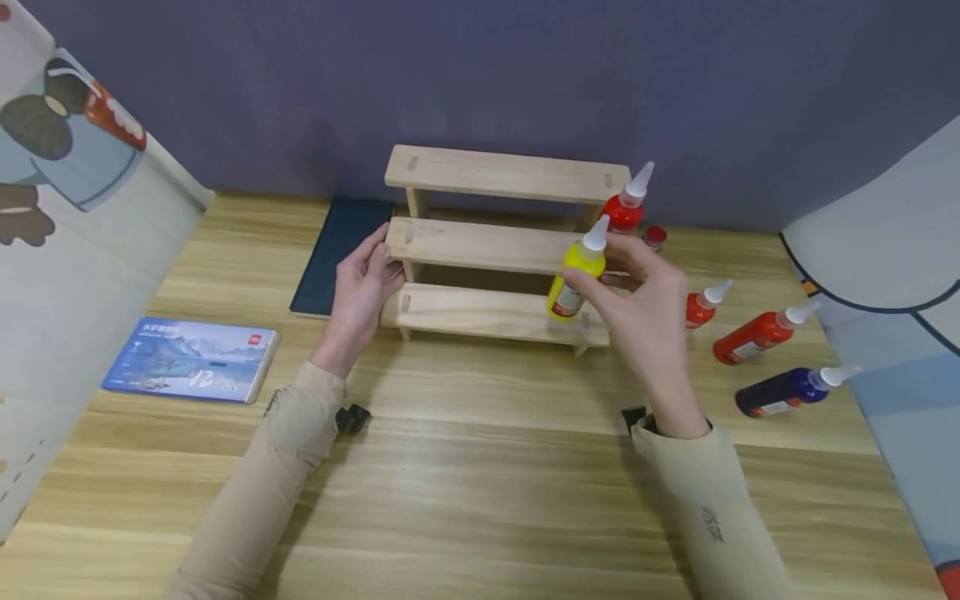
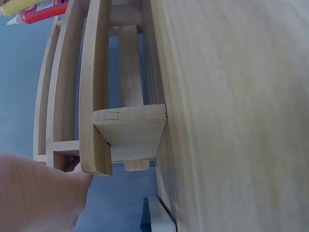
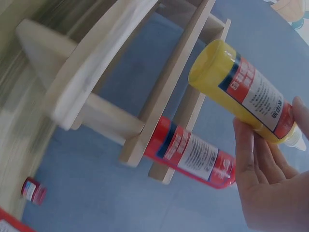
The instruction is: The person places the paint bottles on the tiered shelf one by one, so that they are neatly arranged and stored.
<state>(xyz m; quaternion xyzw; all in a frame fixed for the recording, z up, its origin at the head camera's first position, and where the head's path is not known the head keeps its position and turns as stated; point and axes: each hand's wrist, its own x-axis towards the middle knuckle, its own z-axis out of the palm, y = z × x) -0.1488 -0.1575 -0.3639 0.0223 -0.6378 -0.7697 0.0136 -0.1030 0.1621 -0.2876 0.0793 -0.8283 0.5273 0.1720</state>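
Observation:
A three-tier wooden step rack (image 1: 480,242) stands against the dark back panel. My left hand (image 1: 363,287) grips its left end at the middle tier, also seen in the left wrist view, where the hand (image 2: 43,191) partly disappears behind the wood. Between thumb and fingers, my right hand (image 1: 648,296) holds a yellow paint bottle (image 1: 576,279) with a white nozzle, tilted in front of the rack's right end. The bottle's base (image 3: 207,63) is off the wood in the right wrist view. Behind it, a red paint bottle (image 3: 188,152) stands at the right end of the middle tier.
On the right of the table are two red bottles (image 1: 753,337) (image 1: 700,310), a dark blue bottle (image 1: 780,392) and a small red-lidded jar (image 1: 655,237). To the left lie a dark flat book (image 1: 337,250) and a blue box with a landscape picture (image 1: 191,358).

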